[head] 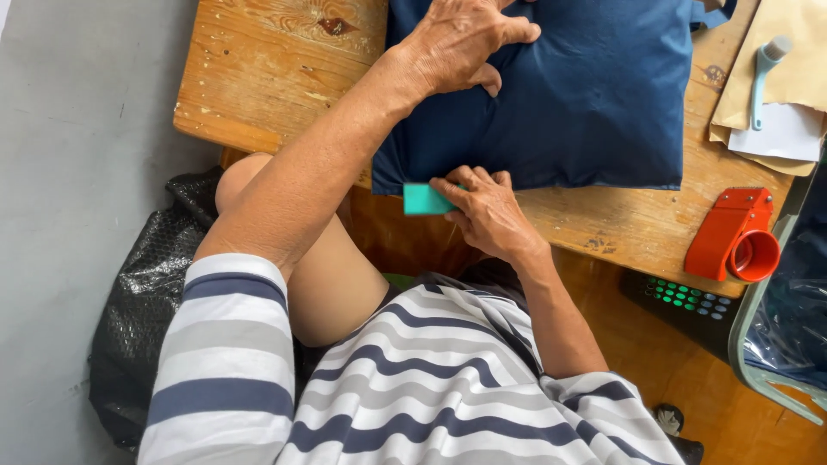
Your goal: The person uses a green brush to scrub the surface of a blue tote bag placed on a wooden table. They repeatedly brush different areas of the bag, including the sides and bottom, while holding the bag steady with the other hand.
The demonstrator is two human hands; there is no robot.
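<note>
A navy blue fabric cushion (586, 95) lies on a wooden table (276, 69), its near edge at the table's front. My left hand (457, 39) presses flat on the cushion's upper left part, fingers spread to the right. At the cushion's near left corner, my right hand (487, 211) pinches a small teal rectangular piece (425, 199), which sticks out to the left just below the cushion's edge. My bare knee shows under the left forearm.
An orange tape dispenser (732, 237) stands at the table's right front. Brown envelopes (797, 73), white paper and a light blue handled tool (762, 77) lie at the far right. A black plastic bag (142, 293) sits on the grey floor at the left. A dark device with green buttons (689, 297) is below the table.
</note>
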